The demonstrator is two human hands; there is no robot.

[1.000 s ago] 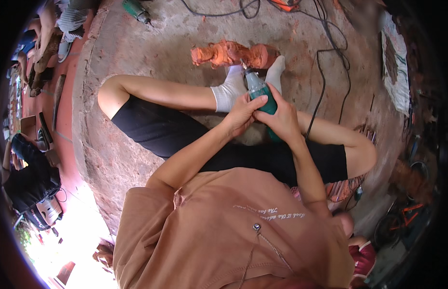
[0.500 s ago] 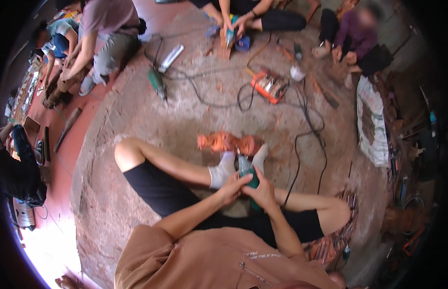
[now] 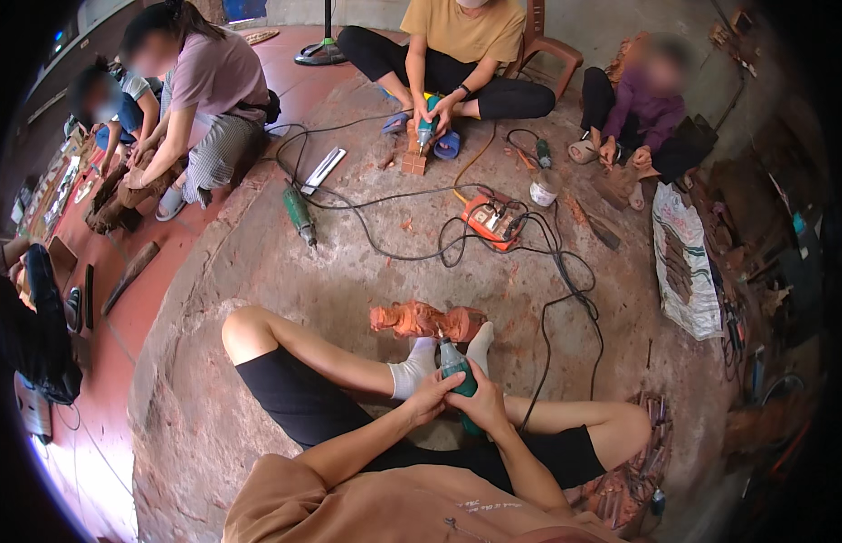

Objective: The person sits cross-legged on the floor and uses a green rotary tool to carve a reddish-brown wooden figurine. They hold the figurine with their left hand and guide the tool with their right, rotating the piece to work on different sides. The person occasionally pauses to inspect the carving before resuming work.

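Both hands are on a green die grinder (image 3: 453,360) in front of my lap. My right hand (image 3: 484,398) wraps round its body, and my left hand (image 3: 429,398) closes on it from the left side. The tool's tip points away from me at a reddish carved wood piece (image 3: 421,320); whether they touch, I cannot tell. This carving lies crosswise on the ground, against my white-socked feet (image 3: 412,372). Fine detail on its surface is too small to make out.
Black cords (image 3: 566,290) loop across the ground to an orange power box (image 3: 491,217). A second green grinder (image 3: 299,214) lies far left. Opposite, a person works a grinder on a wood block (image 3: 413,163). A white sack (image 3: 688,281) and carving chisels (image 3: 620,489) are at right.
The view has tilted upward, so the surroundings sit lower and more of the people opposite shows. Both hands keep their hold on the grinder, which still points at the carving.
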